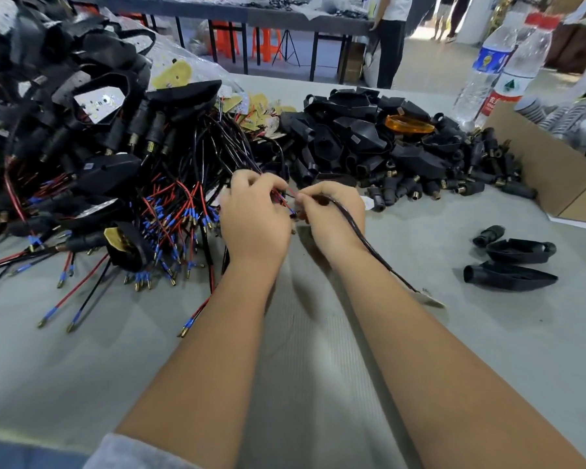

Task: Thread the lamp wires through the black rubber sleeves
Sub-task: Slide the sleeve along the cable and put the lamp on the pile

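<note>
Here, both hands meet above the grey table (pixel 318 384), just in front of the parts heaps. The left hand (pixel 255 220) has its fingers curled round a small bundle of red and black lamp wires (pixel 283 198) with blue-sleeved ends. The right hand (pixel 332 216) pinches the wire ends from the opposite side and also grips a thin black cable (pixel 362 236), which trails back over the right forearm to a small pale board (pixel 432 298) lying on the table. To the left lies a large tangle of wired lamp assemblies (pixel 115 184), their terminals spread across the table. Behind the hands sits a heap of black rubber sleeves (pixel 362 143), with an amber lens (pixel 409 124) on top. Three loose black sleeves (pixel 511 264) lie apart at the right, near a cardboard box (pixel 552 177). Two clear plastic water bottles (pixel 501 66) stand behind the box
</note>
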### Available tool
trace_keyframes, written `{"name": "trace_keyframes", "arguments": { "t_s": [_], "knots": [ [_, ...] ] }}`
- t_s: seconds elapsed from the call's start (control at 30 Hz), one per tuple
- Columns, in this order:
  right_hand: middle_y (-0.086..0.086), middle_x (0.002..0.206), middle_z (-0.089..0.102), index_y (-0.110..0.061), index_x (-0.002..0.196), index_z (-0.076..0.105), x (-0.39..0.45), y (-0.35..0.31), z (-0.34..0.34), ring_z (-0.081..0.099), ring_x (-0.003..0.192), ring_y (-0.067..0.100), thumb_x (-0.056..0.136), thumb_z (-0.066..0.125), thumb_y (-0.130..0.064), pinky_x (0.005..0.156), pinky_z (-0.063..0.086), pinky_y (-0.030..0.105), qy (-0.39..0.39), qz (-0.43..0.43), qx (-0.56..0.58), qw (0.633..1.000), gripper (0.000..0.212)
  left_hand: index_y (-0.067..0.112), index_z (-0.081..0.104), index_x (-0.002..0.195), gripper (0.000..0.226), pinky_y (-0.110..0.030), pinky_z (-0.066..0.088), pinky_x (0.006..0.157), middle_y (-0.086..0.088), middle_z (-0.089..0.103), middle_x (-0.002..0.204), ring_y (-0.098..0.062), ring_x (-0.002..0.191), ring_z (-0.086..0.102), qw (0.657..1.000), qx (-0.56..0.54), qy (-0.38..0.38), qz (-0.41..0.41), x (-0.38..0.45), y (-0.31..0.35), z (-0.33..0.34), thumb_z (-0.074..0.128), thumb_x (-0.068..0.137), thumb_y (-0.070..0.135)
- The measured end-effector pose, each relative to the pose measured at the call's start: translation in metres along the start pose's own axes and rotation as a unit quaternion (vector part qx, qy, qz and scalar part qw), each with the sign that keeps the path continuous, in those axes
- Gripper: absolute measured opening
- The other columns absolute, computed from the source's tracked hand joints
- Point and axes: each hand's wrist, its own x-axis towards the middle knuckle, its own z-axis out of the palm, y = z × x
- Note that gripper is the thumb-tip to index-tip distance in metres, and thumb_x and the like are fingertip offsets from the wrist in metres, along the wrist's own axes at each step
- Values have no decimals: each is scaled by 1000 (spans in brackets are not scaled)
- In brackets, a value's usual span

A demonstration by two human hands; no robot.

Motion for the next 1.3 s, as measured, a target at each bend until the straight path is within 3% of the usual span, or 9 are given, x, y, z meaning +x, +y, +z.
{"name": "trace_keyframes", "arguments": {
  "t_s": [0.13, 0.3, 0.47, 0.57, 0.63, 0.87, 1.07, 1.2, 1.3],
  "knots": [
    [-6, 69, 66, -12, 77, 69, 0, -6, -13, 65, 64, 7, 89, 64, -3, 64, 52, 20, 160, 6, 136, 978, 16, 35, 68, 107, 31, -43, 20, 98, 9, 49, 136, -31, 124, 32, 989, 141, 2, 54, -7, 4, 4, 47, 89, 22],
    [0, 80, 68, -18, 79, 68, -7, -10, -10, 68, 72, 14, 90, 64, -4, 69, 54, 24, 166, -28, 141, 976, 18, 30, 60, 101, 29, -54, 18, 105, -3, 42, 143, -35, 140, 21, 987, 158, -13, 27, -6, 5, 6, 62, 79, 49],
    [3, 74, 68, -9, 78, 70, -1, -7, 5, 67, 79, 21, 85, 65, -2, 73, 54, 29, 78, -36, 85, 993, 12, 23, 60, 101, 19, -47, 21, 102, 1, 41, 141, -28, 135, 26, 988, 127, -52, -75, 1, 0, 5, 59, 82, 26],
    [-6, 69, 67, -8, 78, 73, 4, -2, 9, 64, 71, 4, 81, 68, -1, 71, 51, 22, -14, -9, 13, 1000, 10, 22, 55, 111, 28, -43, 24, 100, 2, 45, 135, -26, 130, 31, 990, 52, -34, -129, 4, 3, 4, 60, 83, 19],
    [-5, 71, 68, -12, 75, 74, 5, 1, 9, 64, 74, 8, 80, 69, -2, 73, 51, 25, -34, 9, -21, 999, 13, 23, 52, 117, 36, -43, 25, 100, 2, 44, 136, -26, 131, 31, 991, 41, -20, -129, 5, 2, 4, 60, 83, 14],
    [6, 86, 68, -22, 79, 64, 5, 1, -6, 66, 80, 16, 89, 61, -5, 77, 53, 32, 201, -28, 107, 973, 20, 37, 37, 142, 74, -51, 20, 110, -1, 40, 146, -31, 136, 20, 997, 49, -55, -39, 0, 2, 5, 47, 81, -4],
    [4, 86, 68, -19, 84, 64, 6, 1, -17, 63, 67, 3, 92, 60, -6, 61, 50, 16, 246, 7, 160, 956, 16, 26, 64, 110, 27, -43, 23, 96, 8, 51, 126, -23, 124, 31, 985, 161, -40, -51, 4, -4, 5, 48, 89, 24],
    [0, 74, 65, -16, 80, 67, 9, -5, -26, 62, 60, 5, 92, 62, -5, 54, 49, 16, 241, 35, 224, 944, 16, 20, 68, 95, 35, -45, 23, 99, 5, 52, 119, -23, 123, 31, 979, 189, -35, -71, 6, -4, 2, 41, 90, 43],
    [2, 69, 63, -10, 81, 65, 14, -5, -36, 59, 52, 4, 98, 57, -15, 56, 51, 20, 215, 66, 205, 953, 20, 18, 65, 98, 30, -46, 23, 99, 3, 52, 122, -25, 125, 31, 974, 221, -10, -39, 5, -5, -1, 45, 87, 38]
  ]
}}
